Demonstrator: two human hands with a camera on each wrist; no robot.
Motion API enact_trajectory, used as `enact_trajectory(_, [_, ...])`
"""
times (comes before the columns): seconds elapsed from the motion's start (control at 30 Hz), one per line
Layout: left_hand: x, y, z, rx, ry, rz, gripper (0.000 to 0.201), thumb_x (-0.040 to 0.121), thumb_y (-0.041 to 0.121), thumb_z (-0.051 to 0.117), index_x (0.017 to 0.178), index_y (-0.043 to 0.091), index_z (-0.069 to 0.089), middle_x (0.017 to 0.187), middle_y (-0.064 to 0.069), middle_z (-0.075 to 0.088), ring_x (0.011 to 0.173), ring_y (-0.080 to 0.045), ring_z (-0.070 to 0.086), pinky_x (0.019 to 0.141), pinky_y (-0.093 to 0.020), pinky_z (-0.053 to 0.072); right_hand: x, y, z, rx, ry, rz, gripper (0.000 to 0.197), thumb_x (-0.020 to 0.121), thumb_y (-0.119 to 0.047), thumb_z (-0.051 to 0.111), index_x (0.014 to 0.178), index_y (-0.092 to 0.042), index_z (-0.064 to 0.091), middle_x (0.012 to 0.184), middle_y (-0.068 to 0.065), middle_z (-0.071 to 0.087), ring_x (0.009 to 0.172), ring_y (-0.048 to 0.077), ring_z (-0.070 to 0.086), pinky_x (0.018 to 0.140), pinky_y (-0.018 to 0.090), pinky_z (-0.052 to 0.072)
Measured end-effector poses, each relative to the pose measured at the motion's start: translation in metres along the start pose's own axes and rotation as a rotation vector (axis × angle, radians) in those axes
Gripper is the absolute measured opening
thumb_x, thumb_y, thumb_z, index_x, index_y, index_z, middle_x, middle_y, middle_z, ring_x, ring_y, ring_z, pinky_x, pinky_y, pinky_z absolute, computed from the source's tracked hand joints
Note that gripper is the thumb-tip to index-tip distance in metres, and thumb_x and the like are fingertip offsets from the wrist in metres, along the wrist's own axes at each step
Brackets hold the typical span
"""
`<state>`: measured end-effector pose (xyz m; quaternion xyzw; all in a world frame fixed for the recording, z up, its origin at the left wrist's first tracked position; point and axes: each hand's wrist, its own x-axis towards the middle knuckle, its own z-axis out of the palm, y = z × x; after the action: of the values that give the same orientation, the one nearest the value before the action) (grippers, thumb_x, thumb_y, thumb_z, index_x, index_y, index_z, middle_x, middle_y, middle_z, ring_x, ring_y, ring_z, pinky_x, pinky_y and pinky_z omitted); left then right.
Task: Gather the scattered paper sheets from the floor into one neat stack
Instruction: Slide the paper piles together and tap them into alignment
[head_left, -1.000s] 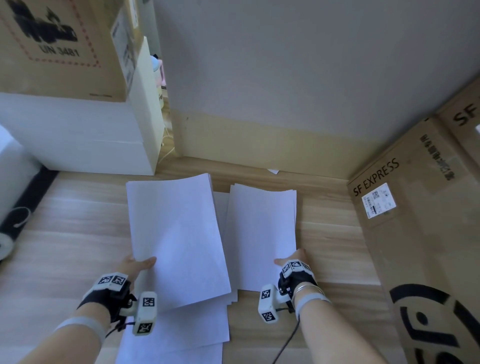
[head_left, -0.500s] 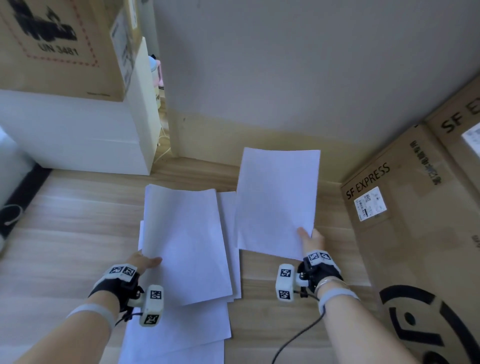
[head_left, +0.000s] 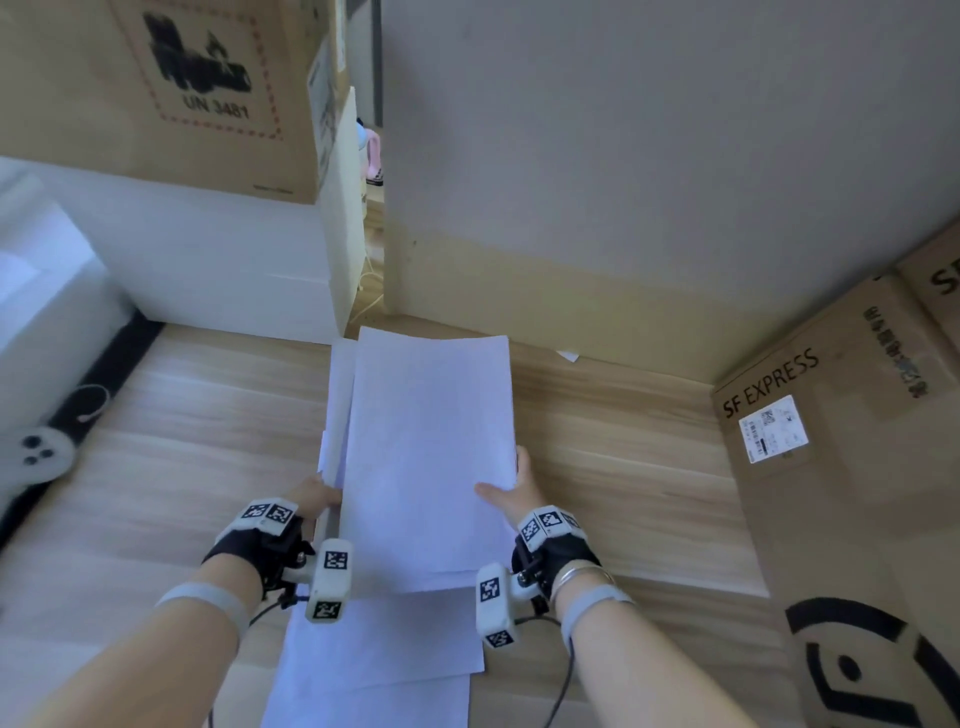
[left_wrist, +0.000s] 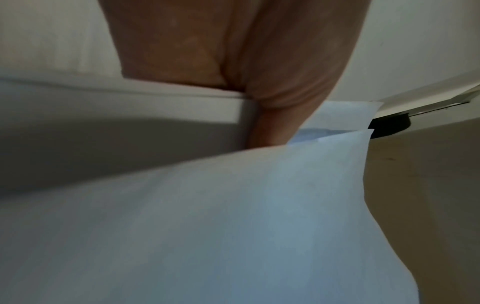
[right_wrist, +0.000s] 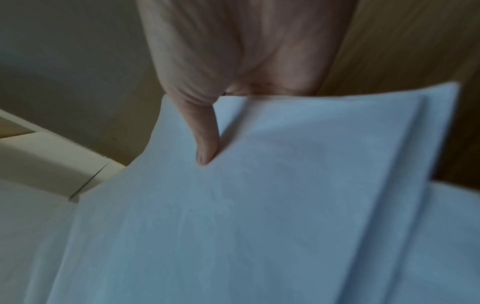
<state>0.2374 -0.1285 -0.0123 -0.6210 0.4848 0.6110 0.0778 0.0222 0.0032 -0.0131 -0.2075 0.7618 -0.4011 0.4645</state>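
Floor (head_left: 597, 467) bare rightward | both hands' fingers clamp paper stack (head_left: 426, 457) side edges

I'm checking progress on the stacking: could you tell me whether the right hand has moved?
Yes. The right hand carried its sheets leftward, away from the SF Express box.

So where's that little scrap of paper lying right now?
In the head view, the paper scrap lies on the floor against the baseboard, just right of the held sheets.
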Motion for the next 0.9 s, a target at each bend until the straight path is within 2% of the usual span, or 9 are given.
enact_trajectory(0.07, [0.000,-0.005,-0.007,-0.075,0.054,-0.022,0.029,0.092,0.011,0.050,0.107,-0.012,0.057,0.118,-0.031,0.057,0.115,-0.042,0.055,0.087,-0.043,0.042,-0.005,-0.009,0.008,-0.076,-0.056,-0.032,0.067,0.080,0.011,0.063,0.136,-0.002,0.029,0.131,0.013,0.049,0.119,0.021,0.050,0.095,0.024,0.035])
enact_trajectory(0.13, [0.005,-0.014,-0.016,-0.261,0.042,-0.038,0.061,0.086,0.050,0.050,0.123,0.002,0.053,0.128,-0.027,0.055,0.121,-0.043,0.052,0.092,-0.048,0.044,-0.007,-0.013,0.016,-0.164,-0.063,-0.045,0.063,0.080,0.008,0.064,0.135,-0.001,0.035,0.131,0.014,0.052,0.121,0.024,0.051,0.093,0.021,0.036])
enact_trajectory(0.2, [0.009,-0.021,-0.025,-0.356,0.005,-0.097,0.097,0.059,0.082,0.049,0.132,0.018,0.046,0.133,-0.023,0.052,0.122,-0.041,0.051,0.091,-0.049,0.045,-0.008,-0.013,0.023,-0.197,-0.072,-0.055,0.060,0.080,0.005,0.065,0.133,-0.003,0.038,0.129,0.013,0.054,0.114,0.021,0.053,0.092,0.022,0.037])
enact_trajectory(0.23, [0.008,-0.023,-0.029,-0.333,-0.023,-0.097,0.102,0.057,0.082,0.053,0.135,0.017,0.044,0.137,-0.022,0.050,0.124,-0.040,0.049,0.093,-0.048,0.043,-0.008,-0.012,0.028,-0.210,-0.084,-0.056,0.060,0.080,0.003,0.065,0.133,-0.004,0.039,0.127,0.011,0.055,0.110,0.018,0.053,0.093,0.022,0.038])
enact_trajectory(0.37, [0.013,-0.036,-0.040,-0.108,0.091,0.053,0.067,0.076,0.033,0.071,0.130,0.000,0.051,0.128,-0.025,0.058,0.115,-0.040,0.057,0.101,-0.052,0.043,-0.005,-0.002,0.042,-0.092,-0.047,0.009,0.042,0.090,-0.012,0.057,0.130,-0.007,0.047,0.121,0.010,0.059,0.108,0.019,0.056,0.103,0.033,0.042])
enact_trajectory(0.5, [0.005,-0.047,-0.049,-0.124,0.212,0.102,0.051,0.083,0.010,0.065,0.129,-0.006,0.049,0.126,-0.029,0.057,0.115,-0.045,0.055,0.099,-0.050,0.042,-0.002,0.020,0.047,-0.146,0.167,0.123,0.040,0.090,-0.018,0.056,0.127,-0.004,0.048,0.132,0.015,0.053,0.116,0.024,0.053,0.090,0.025,0.041])
enact_trajectory(0.67, [0.006,-0.057,-0.056,-0.194,0.243,0.114,0.049,0.085,0.001,0.061,0.130,-0.010,0.045,0.128,-0.034,0.053,0.117,-0.048,0.052,0.099,-0.049,0.041,-0.015,0.036,0.063,-0.610,0.188,0.141,0.082,0.073,-0.015,0.067,0.143,-0.025,0.025,0.135,0.010,0.037,0.121,0.029,0.044,0.100,0.034,0.042])
enact_trajectory(0.8, [0.007,-0.056,-0.055,-0.208,0.237,0.146,0.048,0.085,0.002,0.060,0.130,-0.009,0.046,0.128,-0.033,0.054,0.115,-0.045,0.054,0.092,-0.042,0.042,-0.020,0.039,0.069,-0.621,0.186,0.114,0.086,0.079,0.007,0.046,0.146,-0.034,0.011,0.138,0.005,0.026,0.084,0.021,0.048,0.079,0.026,0.040])
enact_trajectory(0.9, [0.008,-0.054,-0.053,-0.205,0.230,0.151,0.047,0.085,0.004,0.061,0.128,-0.010,0.048,0.128,-0.033,0.054,0.111,-0.042,0.056,0.090,-0.040,0.042,-0.012,0.042,0.064,-0.595,0.228,0.156,0.088,0.080,0.006,0.050,0.146,-0.036,0.011,0.143,0.008,0.023,0.099,0.020,0.045,0.095,0.029,0.040])
